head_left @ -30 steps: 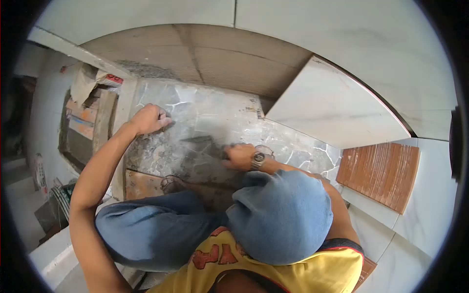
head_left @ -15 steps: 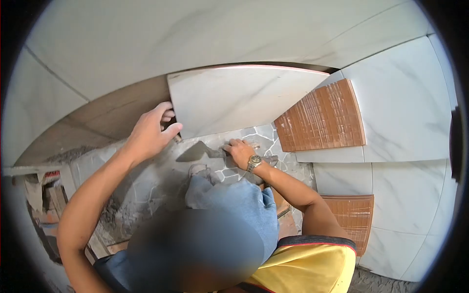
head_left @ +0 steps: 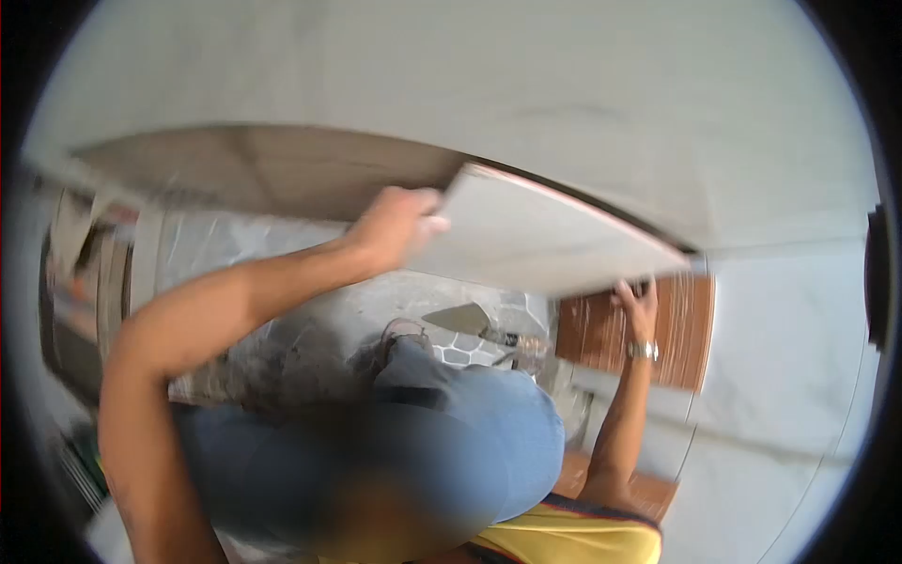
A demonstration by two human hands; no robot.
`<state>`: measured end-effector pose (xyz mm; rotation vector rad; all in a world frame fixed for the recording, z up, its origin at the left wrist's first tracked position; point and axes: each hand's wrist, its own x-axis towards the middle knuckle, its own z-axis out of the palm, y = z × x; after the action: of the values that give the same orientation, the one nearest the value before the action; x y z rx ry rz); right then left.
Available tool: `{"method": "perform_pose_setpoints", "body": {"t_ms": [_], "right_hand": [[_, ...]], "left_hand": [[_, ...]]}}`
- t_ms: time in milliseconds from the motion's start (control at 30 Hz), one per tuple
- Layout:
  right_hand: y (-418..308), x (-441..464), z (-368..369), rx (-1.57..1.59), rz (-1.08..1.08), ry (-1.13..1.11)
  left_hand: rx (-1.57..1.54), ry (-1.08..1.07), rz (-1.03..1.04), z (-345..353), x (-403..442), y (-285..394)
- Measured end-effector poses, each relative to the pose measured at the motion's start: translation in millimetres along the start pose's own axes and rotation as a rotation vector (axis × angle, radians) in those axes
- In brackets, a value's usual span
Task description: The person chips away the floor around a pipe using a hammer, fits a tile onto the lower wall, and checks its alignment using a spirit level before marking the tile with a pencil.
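A white marbled tile (head_left: 526, 235) leans in front of the wall, its top edge slanting down to the right. My left hand (head_left: 399, 226), smeared a little by motion, is closed on the tile's left edge. At the tile's lower right edge is my right hand (head_left: 639, 308), wearing a metal watch. Its visible fingers are apart, with the tips close to the edge; whether they touch is unclear. On the floor below the tile lies a pointed trowel (head_left: 458, 318), its handle to the right.
Brown ribbed tiles (head_left: 681, 329) stand against white tiles (head_left: 770, 348) on the right, behind my right hand. A bare grey-brown strip of wall (head_left: 282, 169) shows left of the tile. Patterned stone flooring (head_left: 460, 355) lies by my foot (head_left: 404, 331). Boards and debris (head_left: 103, 282) are at far left.
My right hand has left the trowel on the floor and moved right and up to the tile's edge. My left hand has closed on the tile's left edge. The view has shifted.
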<state>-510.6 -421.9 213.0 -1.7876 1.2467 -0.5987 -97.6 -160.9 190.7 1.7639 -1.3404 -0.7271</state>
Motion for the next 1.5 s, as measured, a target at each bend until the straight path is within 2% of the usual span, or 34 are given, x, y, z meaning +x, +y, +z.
{"method": "perform_pose_setpoints", "body": {"t_ms": [33, 67, 100, 200, 267, 333, 400, 467, 533, 600, 667, 733, 833, 867, 933, 1033, 1133, 1233, 1267, 1367, 1500], "right_hand": [[4.0, 7.4, -7.2, -0.023, -0.032, -0.106], [13.7, 7.0, -5.7, 0.111, -0.051, -0.102], [14.8, 9.6, -8.4, 0.037, -0.047, -0.114], [21.8, 8.0, -30.8, -0.193, -0.158, -0.058], [-9.8, -19.8, -17.1, -0.057, -0.286, 0.046], [-73.7, -57.1, -5.5, -0.155, -0.329, -0.057], [-101.5, -75.8, 5.8, -0.172, -0.384, -0.116], [-148.0, -103.0, 44.5, -0.169, -0.452, -0.151], [-156.1, -106.7, 78.9, -0.208, -0.584, -0.184], [-187.3, -120.5, 135.6, -0.15, -0.595, -0.243], [-203.0, -115.9, 179.4, -0.211, -0.657, -0.329], [-209.4, -102.0, 229.1, -0.228, -0.816, -0.374], [-214.1, -83.0, 296.5, -0.228, -0.892, -0.386], [-221.7, -88.7, 318.6, -0.122, -0.884, -0.385], [-212.3, -78.5, 345.9, -0.133, -0.895, -0.359], [-200.3, -73.8, 373.1, -0.05, -0.85, -0.359], [-193.8, -72.6, 382.5, -0.055, -0.813, -0.366], [-199.2, -71.1, 388.3, -0.08, -0.775, -0.365], [-196.9, -70.0, 390.2, -0.064, -0.742, -0.369], [-187.8, -66.1, 396.2, -0.006, -0.728, -0.374], [-188.7, -65.7, 402.5, 0.008, -0.727, -0.349]], "left_hand": [[0.014, -0.006, 0.076, 1.6, -3.3, -8.2], [-0.149, 0.117, 0.161, 16.5, -8.4, -15.9], [-0.076, 0.153, 0.282, 18.0, -13.9, -18.4], [-0.095, 0.151, 0.208, 12.3, -40.4, -22.3], [-0.142, 0.093, 0.129, -3.7, -59.6, -20.5], [0.04, 0.141, 0.332, -43.5, -99.3, -19.1], [0.16, 0.135, 0.379, -85.5, -127.3, -31.4], [0.175, 0.262, 0.107, -135.9, -158.4, -18.5], [0.29, 0.418, 0.096, -175.7, -183.5, -28.9], [0.453, 0.486, -0.037, -212.6, -208.6, -46.2], [0.354, 0.614, -0.049, -237.2, -232.1, -73.8], [0.636, 0.57, -0.351, -272.0, -252.0, -96.2], [0.101, 0.692, -0.369, -293.2, -269.8, -104.5], [0.075, 0.725, -0.388, -296.1, -274.5, -108.2], [0.023, 0.785, -0.417, -300.4, -278.5, -116.9], [0.422, 0.803, -0.29, -316.7, -277.6, -163.9], [0.548, 0.794, -0.332, -320.0, -268.7, -179.9], [0.191, 0.78, -0.622, -306.3, -260.2, -133.2], [0.605, 0.788, -0.332, -321.0, -257.9, -205.3], [0.439, 0.736, -0.419, -311.4, -258.8, -166.6], [0.556, 0.757, -0.354, -319.0, -252.0, -191.9]]}}
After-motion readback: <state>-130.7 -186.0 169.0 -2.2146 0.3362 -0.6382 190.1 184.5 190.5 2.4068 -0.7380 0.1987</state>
